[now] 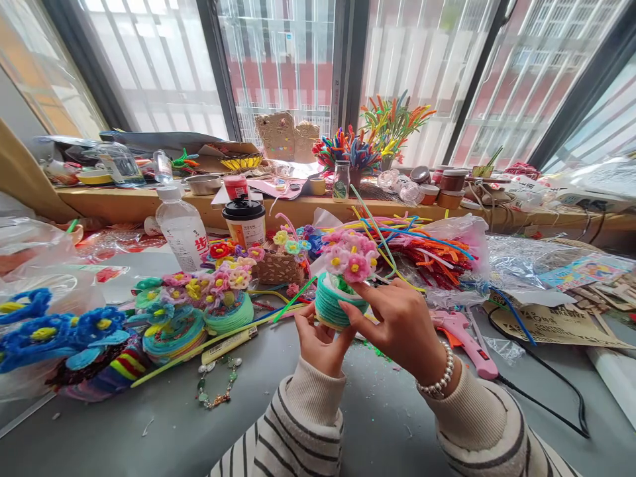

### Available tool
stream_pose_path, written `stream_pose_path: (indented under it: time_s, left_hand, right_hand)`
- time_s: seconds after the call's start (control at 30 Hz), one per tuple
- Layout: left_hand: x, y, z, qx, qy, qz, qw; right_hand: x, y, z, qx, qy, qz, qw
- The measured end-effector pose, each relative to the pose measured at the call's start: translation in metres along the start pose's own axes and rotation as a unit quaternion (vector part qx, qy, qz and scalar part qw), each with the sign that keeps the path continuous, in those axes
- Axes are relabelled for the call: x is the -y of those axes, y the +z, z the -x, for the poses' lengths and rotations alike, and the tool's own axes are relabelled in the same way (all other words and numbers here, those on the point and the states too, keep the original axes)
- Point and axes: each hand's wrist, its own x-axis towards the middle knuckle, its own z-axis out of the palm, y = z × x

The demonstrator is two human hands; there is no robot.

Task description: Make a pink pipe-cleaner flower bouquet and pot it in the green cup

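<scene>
A small round pot wrapped in turquoise cord (328,299) is held up above the grey table, with a bunch of pink fuzzy flowers (350,255) standing in it. My left hand (322,344) grips the pot from below, thumb and fingers around its base. On the right side, my right hand (397,324) touches the pot and the underside of the flowers with thumb and index finger; the pot's far side is hidden. A green pipe cleaner (294,299) lies just left of the pot.
Finished flower pots (173,331) and a bottle (181,228) stand left, a lidded cup (244,222) behind. Rightwards lie a pink glue gun (470,344) with its cord and bagged pipe cleaners (437,255). A beaded bracelet (217,384) lies in front. A cluttered window ledge (288,211) runs behind.
</scene>
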Motion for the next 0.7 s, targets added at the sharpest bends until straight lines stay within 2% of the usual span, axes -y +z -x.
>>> stream_pose_path:
  time_s: [0.17, 0.27, 0.37, 0.43, 0.5, 0.57, 0.63, 0.7]
  left_hand:
    - [-0.003, 0.0, -0.001, 0.011, -0.009, 0.028, 1.0]
    - [-0.008, -0.002, -0.004, 0.049, -0.058, 0.063, 0.995]
    - [-0.014, -0.004, -0.004, 0.107, -0.124, 0.105, 0.981]
    - [-0.017, -0.005, -0.003, 0.137, -0.146, 0.119, 0.973]
    - [-0.018, -0.006, -0.002, 0.148, -0.15, 0.124, 0.97]
    - [-0.018, -0.005, -0.001, 0.15, -0.151, 0.123, 0.969]
    - [-0.018, -0.003, 0.001, 0.153, -0.159, 0.113, 0.969]
    - [-0.019, 0.0, 0.004, 0.16, -0.17, 0.097, 0.967]
  right_hand:
    - [-0.001, -0.005, -0.001, 0.016, -0.024, -0.006, 1.0]
    - [0.0, -0.01, -0.001, -0.031, -0.042, -0.073, 0.996]
    - [-0.001, -0.017, -0.001, -0.117, 0.028, -0.146, 0.982]
    - [-0.004, -0.019, -0.003, -0.131, 0.111, -0.181, 0.968]
    - [-0.012, -0.02, -0.006, -0.095, 0.168, -0.225, 0.955]
    - [-0.021, -0.019, -0.009, -0.031, 0.189, -0.295, 0.936]
    - [-0.03, -0.016, -0.01, 0.039, 0.217, -0.385, 0.896]
    - [-0.037, -0.013, -0.009, 0.084, 0.25, -0.477, 0.839]
